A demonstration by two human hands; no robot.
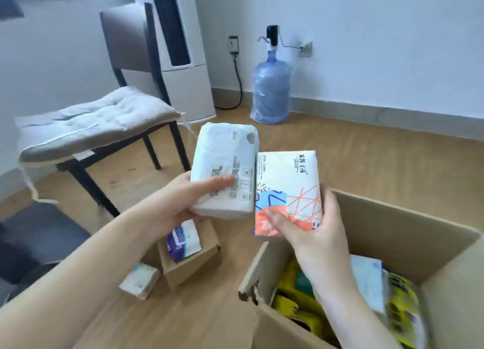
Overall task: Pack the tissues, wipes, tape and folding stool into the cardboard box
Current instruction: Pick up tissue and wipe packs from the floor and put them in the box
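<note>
My left hand [180, 199] grips a pale white tissue pack [225, 165] by its lower end, held up above the floor. Beside it, my right hand [311, 228] holds a white tissue pack with orange and blue patterns [288, 189], just over the near left corner of the large open cardboard box [408, 228]. The two packs touch side by side. Inside the box lie yellow-green packages [298, 304] and a light blue pack [366, 278]. A small cardboard box [191, 265] on the floor holds a purple and white wipes pack [182, 241]. A small tissue pack [140, 280] lies next to it.
A dark-framed chair with a grey cushion [94, 123] stands at the left. A white tower appliance [180, 50] and a blue water bottle with a pump [271, 89] stand by the back wall. A dark mat [39, 233] covers the floor at left.
</note>
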